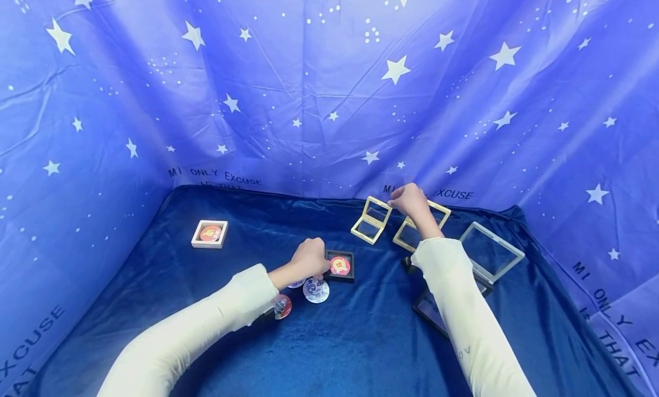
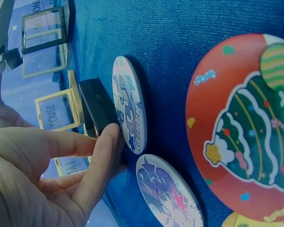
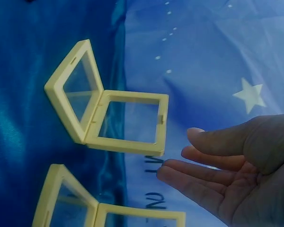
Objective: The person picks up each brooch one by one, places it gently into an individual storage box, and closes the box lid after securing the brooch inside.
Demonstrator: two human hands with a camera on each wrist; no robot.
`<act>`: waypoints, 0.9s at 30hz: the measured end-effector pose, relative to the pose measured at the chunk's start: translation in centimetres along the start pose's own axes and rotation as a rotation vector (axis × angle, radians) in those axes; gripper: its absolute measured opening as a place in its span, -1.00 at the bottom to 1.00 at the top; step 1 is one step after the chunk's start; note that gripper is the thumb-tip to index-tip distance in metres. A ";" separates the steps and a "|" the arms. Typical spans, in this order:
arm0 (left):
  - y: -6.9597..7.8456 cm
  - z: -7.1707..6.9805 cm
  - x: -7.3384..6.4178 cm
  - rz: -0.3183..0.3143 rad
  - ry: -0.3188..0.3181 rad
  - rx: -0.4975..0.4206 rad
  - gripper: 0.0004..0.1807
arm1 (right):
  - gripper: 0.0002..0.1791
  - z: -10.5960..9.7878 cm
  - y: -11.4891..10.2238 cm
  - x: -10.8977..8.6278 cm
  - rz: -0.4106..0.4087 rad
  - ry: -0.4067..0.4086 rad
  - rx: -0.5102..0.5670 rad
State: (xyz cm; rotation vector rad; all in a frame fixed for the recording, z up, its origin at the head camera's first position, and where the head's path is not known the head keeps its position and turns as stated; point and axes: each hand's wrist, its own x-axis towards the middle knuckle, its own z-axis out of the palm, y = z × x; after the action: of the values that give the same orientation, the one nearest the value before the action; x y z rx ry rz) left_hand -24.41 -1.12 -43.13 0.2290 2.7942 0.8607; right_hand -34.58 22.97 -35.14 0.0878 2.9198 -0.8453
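White case: is lying well left of the black case, farther from the person, an orange disc showing inside.
Red badge: is lying left of the black case, on the person's side.
Purple badges: two are lying beside the black case, near-left.
Left hand: is pinching the black case's left side between thumb and fingers.
Cream frame: is standing unfolded beyond and right of the black case, its long axis running near-left to far-right; the right hand is hovering nearer to it than the left.
Right hand: fingers are extending, thumb apart, pointing leftward just short of that frame, holding nothing.
Grey frame: is lying far right of the black case.
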 end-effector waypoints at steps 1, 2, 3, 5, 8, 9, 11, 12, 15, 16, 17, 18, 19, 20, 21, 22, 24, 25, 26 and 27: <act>-0.1 0.0 0.0 0.001 0.003 -0.002 -0.55 | -0.60 0.1 0.1 0.1 0.011 -0.004 0.006; -0.1 0.0 0.1 0.001 0.003 -0.004 -0.55 | -0.60 0.2 0.2 0.2 0.019 -0.012 0.006; -0.1 0.0 0.1 0.001 0.003 -0.004 -0.56 | -0.60 0.3 0.3 0.3 0.024 -0.020 0.008; -0.2 0.0 0.1 0.002 0.009 -0.002 -0.57 | -0.59 0.6 0.6 0.5 0.028 -0.036 0.006; -0.3 -0.2 0.1 0.006 0.019 0.008 -0.56 | -0.59 0.9 0.9 0.9 0.031 -0.055 -0.010; -0.3 -0.3 0.1 0.006 0.024 0.011 -0.55 | -0.60 1.0 1.1 1.1 0.034 -0.060 -0.014; -0.3 -0.7 0.1 0.009 0.040 0.011 -0.54 | -0.62 1.2 1.3 1.4 0.034 -0.065 -0.026; -0.4 -0.9 0.1 0.010 0.047 0.011 -0.54 | -0.63 1.3 1.4 1.4 0.034 -0.069 -0.030; -0.5 -1.7 0.3 0.007 0.062 0.003 -0.53 | -0.67 1.6 1.8 1.7 0.036 -0.071 -0.038; -0.6 -2.1 0.3 0.006 0.070 0.002 -0.55 | -0.68 1.7 1.8 1.8 0.038 -0.070 -0.041; -0.7 -2.4 0.4 0.004 0.077 0.000 -0.56 | -0.68 1.8 1.8 1.8 0.038 -0.068 -0.043; -0.8 -2.8 0.5 0.002 0.088 -0.001 -0.59 | -0.68 1.9 1.8 1.8 0.044 -0.064 -0.038; -1.0 -3.2 0.6 0.000 0.098 -0.002 -0.62 | -0.69 2.0 1.8 1.8 0.046 -0.058 -0.035; -1.3 -3.7 0.7 -0.002 0.108 -0.002 -0.65 | -0.69 2.0 1.8 1.9 0.045 -0.053 -0.034; -1.5 -4.1 0.7 -0.005 0.123 0.002 -0.69 | -0.68 2.1 1.7 1.8 0.050 -0.054 -0.033; -1.8 -4.6 0.8 -0.008 0.133 0.002 -0.74 | -0.68 2.1 1.7 1.7 0.047 -0.051 -0.031; -2.4 -5.5 0.9 -0.016 0.148 0.004 -0.80 | -0.68 2.2 1.6 1.6 0.045 -0.052 -0.025; -2.8 -6.0 0.9 -0.020 0.154 0.005 -0.82 | -0.68 2.2 1.5 1.5 0.047 -0.055 -0.022; -3.2 -6.5 0.9 -0.026 0.160 0.005 -0.84 | -0.68 2.2 1.4 1.4 0.049 -0.061 -0.014; -3.6 -7.0 0.9 -0.036 0.168 0.002 -0.85 | -0.68 2.2 1.4 1.4 0.052 -0.065 -0.007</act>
State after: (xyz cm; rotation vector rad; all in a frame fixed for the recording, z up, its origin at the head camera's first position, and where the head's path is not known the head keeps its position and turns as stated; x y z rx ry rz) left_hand -27.31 -7.60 -39.68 0.1113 2.9441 0.9083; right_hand -35.66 22.99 -37.87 0.1328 2.8465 -0.8139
